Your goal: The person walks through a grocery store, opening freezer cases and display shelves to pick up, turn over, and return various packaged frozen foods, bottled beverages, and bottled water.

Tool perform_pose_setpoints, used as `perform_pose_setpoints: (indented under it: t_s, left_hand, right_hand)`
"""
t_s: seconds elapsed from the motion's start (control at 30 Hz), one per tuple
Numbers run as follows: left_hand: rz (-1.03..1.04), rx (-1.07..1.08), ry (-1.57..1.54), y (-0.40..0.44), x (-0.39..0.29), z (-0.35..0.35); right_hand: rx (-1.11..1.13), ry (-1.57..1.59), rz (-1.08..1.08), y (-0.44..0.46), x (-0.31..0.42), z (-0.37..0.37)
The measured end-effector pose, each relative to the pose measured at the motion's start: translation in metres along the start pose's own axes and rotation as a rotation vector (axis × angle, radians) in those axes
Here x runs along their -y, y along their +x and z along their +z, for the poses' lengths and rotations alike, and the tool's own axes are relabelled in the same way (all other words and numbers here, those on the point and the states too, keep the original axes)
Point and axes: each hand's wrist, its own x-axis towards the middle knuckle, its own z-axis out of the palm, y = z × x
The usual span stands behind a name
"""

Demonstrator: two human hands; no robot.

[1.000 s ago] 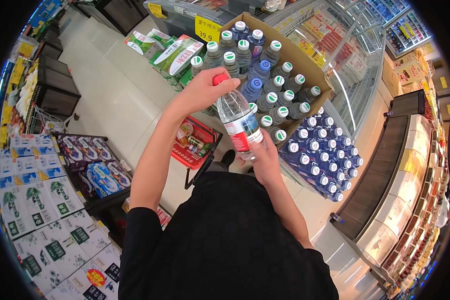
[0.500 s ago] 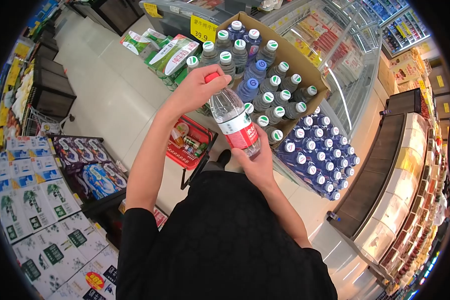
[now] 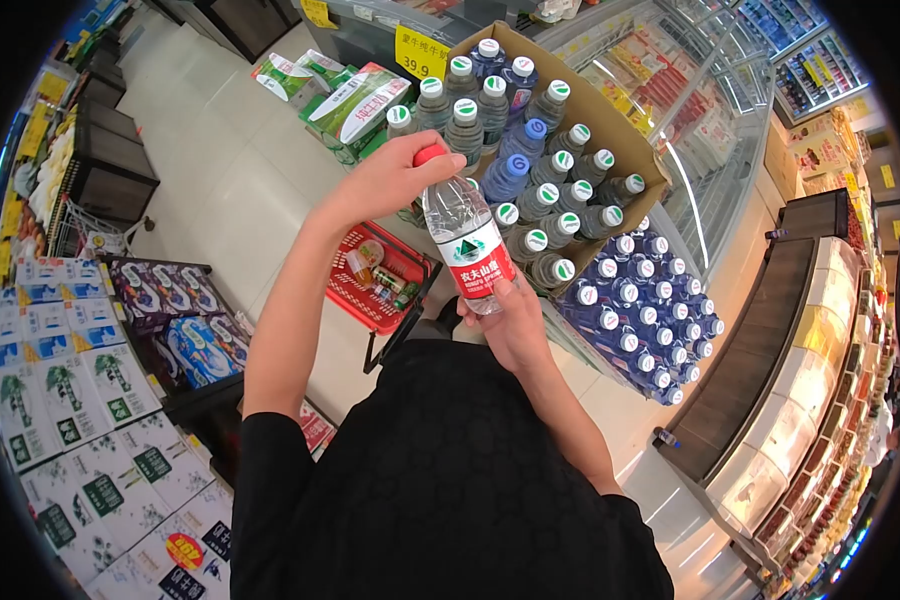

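Note:
A clear water bottle (image 3: 467, 248) with a red cap and a red and white label is held tilted between my two hands, label facing up at me. The fingers of my left hand (image 3: 395, 178) are closed round its red cap. Lower down, my right hand (image 3: 510, 322) grips the bottle near its base. Just beyond stands an open cardboard box (image 3: 610, 115) holding several bottles with white and green caps and two with blue caps (image 3: 516, 165).
Blue bottles (image 3: 642, 315) stand grouped right of the box. A red basket (image 3: 375, 315) with packaged items is below my left forearm. Green milk cartons (image 3: 360, 105) sit upper left, stacked white boxes (image 3: 95, 430) at left. Behind the box is a glass-topped freezer (image 3: 705, 180).
The bottle has turned between my hands, so its red label front now faces me. Both hands keep hold of it, a little further left than a second ago.

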Motion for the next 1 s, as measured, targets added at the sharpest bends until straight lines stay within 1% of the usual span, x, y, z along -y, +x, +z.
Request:
perform_pose_setpoints:
  t_s: [0.03,0.1,0.13,0.17,0.2,0.23,0.27,0.3,0.37,0.43,0.53,0.57,0.67,0.73,0.77,0.83,0.87,0.9,0.97,1.0]
  left_hand:
    - [-0.047,0.041,0.067,0.0,-0.002,-0.005]
    - [-0.071,0.074,0.103,-0.004,-0.014,-0.018]
    - [-0.095,0.107,0.139,-0.004,-0.02,-0.024]
    - [-0.101,0.107,0.142,-0.003,-0.023,-0.029]
    - [0.047,0.051,0.224,-0.001,-0.023,-0.034]
    - [0.195,-0.004,0.303,-0.002,-0.03,-0.037]
    - [0.21,-0.033,0.43,-0.005,-0.042,-0.041]
    - [0.205,-0.037,0.427,-0.003,-0.047,-0.044]
    - [0.38,-0.113,0.727,0.005,-0.049,-0.052]
    - [0.337,-0.114,0.727,0.016,-0.043,-0.058]
    - [0.343,-0.159,0.858,0.034,-0.027,-0.062]
    - [0.34,-0.159,0.858,0.04,-0.019,-0.061]
    - [0.386,-0.148,0.882,0.052,0.002,-0.052]
    - [0.302,-0.119,0.882,0.057,0.011,-0.044]
    - [0.306,-0.115,0.879,0.06,0.016,-0.039]
    - [0.289,-0.018,0.933,0.068,0.031,-0.028]
    - [0.327,-0.03,1.044,0.073,0.043,-0.022]
    - [0.329,-0.023,1.037,0.074,0.051,-0.017]
    - [0.35,0.008,1.228,0.079,0.064,-0.009]
    - [0.325,0.03,1.286,0.08,0.067,-0.005]
  right_hand:
    - [0.002,0.0,0.001,0.001,-0.002,0.0]
    - [-0.055,-0.156,-0.053,0.006,-0.006,0.001]
    - [-0.053,-0.152,-0.052,0.01,-0.006,0.001]
    - [-0.023,-0.277,-0.108,0.015,-0.006,0.001]
    - [0.006,-0.401,-0.163,0.019,-0.006,0.001]
    - [0.044,-0.399,-0.173,0.019,-0.001,0.002]
    - [0.006,-0.449,-0.136,0.015,0.001,-0.003]
    - [-0.03,-0.503,-0.099,0.01,0.004,-0.009]
    - [-0.062,-0.524,-0.074,-0.002,0.014,-0.022]
    - [-0.093,-0.544,-0.051,-0.015,0.021,-0.031]
    - [-0.287,-0.597,-0.138,-0.029,0.027,-0.044]
    - [-0.286,-0.597,-0.136,-0.032,0.029,-0.046]
    - [-0.389,-0.616,-0.185,-0.038,0.035,-0.052]
    - [-0.419,-0.603,-0.187,-0.038,0.036,-0.058]
    - [-0.444,-0.589,-0.188,-0.038,0.036,-0.061]
    - [-0.468,-0.614,-0.184,-0.036,0.036,-0.068]
    - [-0.492,-0.636,-0.178,-0.035,0.035,-0.071]
    - [-0.5,-0.638,-0.174,-0.035,0.034,-0.072]
    - [-0.556,-0.76,-0.215,-0.03,0.034,-0.074]
    - [-0.594,-0.879,-0.202,-0.029,0.032,-0.077]
